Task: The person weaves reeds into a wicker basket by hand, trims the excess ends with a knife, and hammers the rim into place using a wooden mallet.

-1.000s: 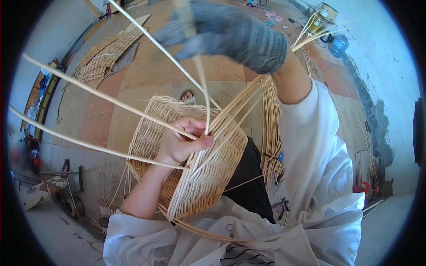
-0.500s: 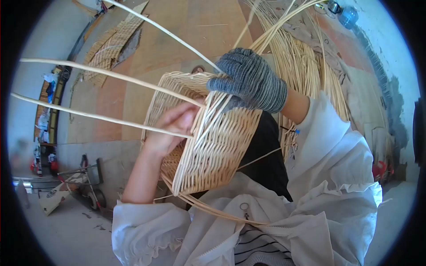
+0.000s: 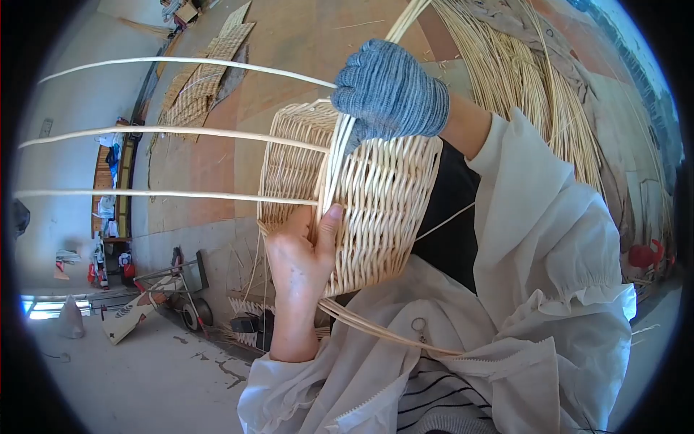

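A partly woven wicker basket [image 3: 383, 210] sits tilted on its side in front of my body. My bare left hand [image 3: 303, 242] is clamped on its near rim, thumb on the outer wall and fingers hidden inside. My right hand [image 3: 390, 90], in a grey knit glove, is closed around pale willow rods [image 3: 408, 19] at the far end of the rim. Several rods lie along the rim between my hands. Three upright stakes stick out leftward from the rim, one a long rod [image 3: 173, 130] in the middle.
A large bundle of willow rods [image 3: 506, 65] lies on the floor at upper right. Woven panels [image 3: 199, 90] lie at upper left. A hand cart [image 3: 189, 289] stands at lower left, and shelving [image 3: 114, 184] runs along the left wall.
My left hand has come from inside the basket to grip its rim, thumb outside. My gloved hand has moved up and left in view, and the projecting stakes lie more level.
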`<state>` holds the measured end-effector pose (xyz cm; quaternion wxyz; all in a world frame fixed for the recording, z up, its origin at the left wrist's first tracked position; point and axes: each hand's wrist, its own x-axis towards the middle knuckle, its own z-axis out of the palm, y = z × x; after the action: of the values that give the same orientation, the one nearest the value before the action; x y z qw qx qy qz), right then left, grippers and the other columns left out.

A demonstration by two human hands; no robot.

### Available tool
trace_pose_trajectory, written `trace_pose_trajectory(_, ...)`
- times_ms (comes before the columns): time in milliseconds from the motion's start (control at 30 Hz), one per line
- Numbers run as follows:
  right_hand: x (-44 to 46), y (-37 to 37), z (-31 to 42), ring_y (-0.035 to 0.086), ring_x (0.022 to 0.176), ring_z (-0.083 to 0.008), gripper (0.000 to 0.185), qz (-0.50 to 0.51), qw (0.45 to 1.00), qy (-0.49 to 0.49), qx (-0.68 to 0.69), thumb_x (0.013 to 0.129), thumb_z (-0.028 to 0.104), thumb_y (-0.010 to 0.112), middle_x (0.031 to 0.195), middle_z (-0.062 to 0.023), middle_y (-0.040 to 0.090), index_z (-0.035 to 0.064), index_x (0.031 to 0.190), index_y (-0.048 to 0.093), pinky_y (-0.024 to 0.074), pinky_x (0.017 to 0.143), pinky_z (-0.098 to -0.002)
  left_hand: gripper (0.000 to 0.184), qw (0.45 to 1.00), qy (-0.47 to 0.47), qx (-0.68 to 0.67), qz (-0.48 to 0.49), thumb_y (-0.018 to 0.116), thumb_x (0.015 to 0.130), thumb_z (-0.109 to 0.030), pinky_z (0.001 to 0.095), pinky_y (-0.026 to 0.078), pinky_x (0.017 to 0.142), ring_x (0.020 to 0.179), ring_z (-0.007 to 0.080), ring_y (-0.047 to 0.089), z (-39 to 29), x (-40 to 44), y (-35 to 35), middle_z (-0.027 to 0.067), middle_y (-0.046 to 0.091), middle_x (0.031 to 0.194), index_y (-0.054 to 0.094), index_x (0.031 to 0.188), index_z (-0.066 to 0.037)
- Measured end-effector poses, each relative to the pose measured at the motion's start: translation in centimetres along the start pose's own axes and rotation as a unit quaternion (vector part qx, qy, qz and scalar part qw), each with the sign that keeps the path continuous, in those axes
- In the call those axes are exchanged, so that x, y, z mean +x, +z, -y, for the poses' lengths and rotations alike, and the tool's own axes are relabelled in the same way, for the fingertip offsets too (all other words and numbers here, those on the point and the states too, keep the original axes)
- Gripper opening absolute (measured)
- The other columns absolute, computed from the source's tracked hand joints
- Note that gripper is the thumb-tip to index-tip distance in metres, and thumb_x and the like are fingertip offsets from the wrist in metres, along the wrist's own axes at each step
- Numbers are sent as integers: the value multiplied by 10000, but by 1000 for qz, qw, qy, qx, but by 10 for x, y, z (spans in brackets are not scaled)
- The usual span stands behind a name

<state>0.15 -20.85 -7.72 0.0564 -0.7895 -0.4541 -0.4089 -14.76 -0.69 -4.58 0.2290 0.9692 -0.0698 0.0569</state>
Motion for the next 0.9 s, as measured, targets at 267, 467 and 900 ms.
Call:
trace_pose_trajectory(267,-5,4,-8,571,730,-195,370,-59,998,-31,16,654,477,678,745,-10,577,145,816,654,433,707,-350,285,946,70,-310,-59,554,888,-122,317,494,727,775,266,646,21,17,-13,172,629,927,531,1107,58)
trace_pose_trajectory(467,3,0,-3,572,727,-197,392,45,998,-8,49,611,465,695,742,-21,559,120,785,629,439,667,-345,192,975,195,-84,71,592,848,-52,251,530,683,801,164,680,-41,49,-39,113,693,849,647,1026,-8)
trace_pose_trajectory(900,-4,-21,5,549,769,-227,502,65,994,-22,81,644,526,630,796,-42,532,89,891,601,427,692,-388,214,888,-111,-397,203,638,809,7,282,563,633,702,186,666,21,101,-32,150,675,824,635,1021,37)
